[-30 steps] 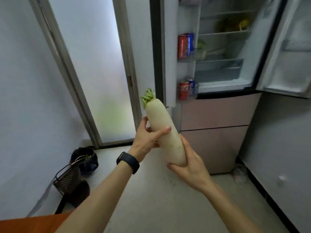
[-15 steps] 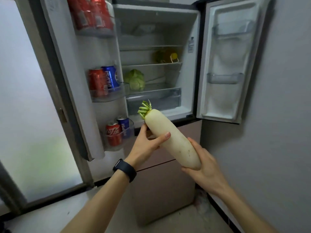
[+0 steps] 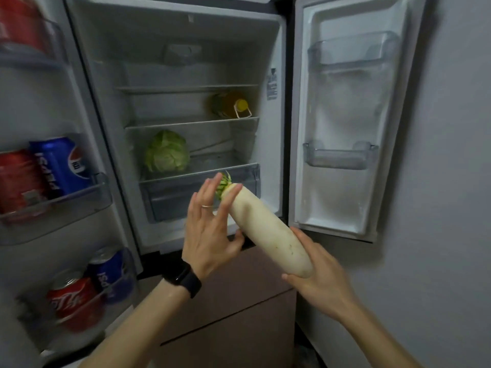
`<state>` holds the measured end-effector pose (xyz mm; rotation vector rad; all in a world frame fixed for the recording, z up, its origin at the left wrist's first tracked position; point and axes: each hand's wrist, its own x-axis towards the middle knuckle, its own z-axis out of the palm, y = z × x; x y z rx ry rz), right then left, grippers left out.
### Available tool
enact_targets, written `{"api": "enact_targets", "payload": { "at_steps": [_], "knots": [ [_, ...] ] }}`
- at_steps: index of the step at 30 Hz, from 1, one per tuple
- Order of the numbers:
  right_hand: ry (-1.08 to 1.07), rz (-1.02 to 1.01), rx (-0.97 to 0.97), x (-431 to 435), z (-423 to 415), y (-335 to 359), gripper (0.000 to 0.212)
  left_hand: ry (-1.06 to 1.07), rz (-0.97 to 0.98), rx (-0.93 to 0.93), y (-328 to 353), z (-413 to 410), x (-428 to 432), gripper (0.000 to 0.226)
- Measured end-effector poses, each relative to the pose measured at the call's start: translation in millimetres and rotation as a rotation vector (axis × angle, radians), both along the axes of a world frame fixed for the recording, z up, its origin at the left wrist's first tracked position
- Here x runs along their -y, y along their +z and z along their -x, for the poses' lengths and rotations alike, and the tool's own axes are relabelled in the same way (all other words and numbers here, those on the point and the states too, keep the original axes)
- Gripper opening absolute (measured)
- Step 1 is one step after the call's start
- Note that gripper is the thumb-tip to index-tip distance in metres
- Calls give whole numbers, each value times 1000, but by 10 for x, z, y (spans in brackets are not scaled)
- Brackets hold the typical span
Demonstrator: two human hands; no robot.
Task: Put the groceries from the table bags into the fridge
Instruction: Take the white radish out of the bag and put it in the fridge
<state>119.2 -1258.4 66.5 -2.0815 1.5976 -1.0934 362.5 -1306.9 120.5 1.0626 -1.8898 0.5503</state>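
Radish (image 3: 265, 229) tilted up toward the open fridge (image 3: 186, 30), right hand (image 3: 321, 274) gripping its butt end, left hand (image 3: 210, 232) flat-fingered against the leafy tip, cabbage (image 3: 167, 151) shelved behind.

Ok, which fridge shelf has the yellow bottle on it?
The middle glass shelf: the yellow bottle lies on its side at the right end. The shelf below carries the cabbage instead.

Plain pale grey wall (image 3: 451, 181) filling the right side, soft dark shadow (image 3: 382, 251) falling across its middle, narrow strip of grey floor (image 3: 304, 353) at its foot, dim, even indoor light throughout.
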Motion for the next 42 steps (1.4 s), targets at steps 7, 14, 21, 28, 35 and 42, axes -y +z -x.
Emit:
{"api": "enact_targets", "payload": {
  "at_steps": [7,14,21,28,35,42],
  "knots": [
    [155,-43,113,1097,-17,73,101,-435,-527,-986,178,334,836,93],
    [205,-71,179,1991,-219,245,100,-454,-674,-1179,524,210,1627,84],
    [119,-45,46,2868,-489,356,87,-392,-798,-1304,423,-137,2755,82],
    [-4,-1,-214,3836,-901,741,83,239,-528,-468,297,-664,3784,65],
    [-75,37,-458,4816,-1378,1253,77,535,-477,119,-72,-1078,4348,70],
    [-5,-18,-536,5506,-1755,1201,78,609,-350,212,-208,-1083,4410,44]
  ]
}}
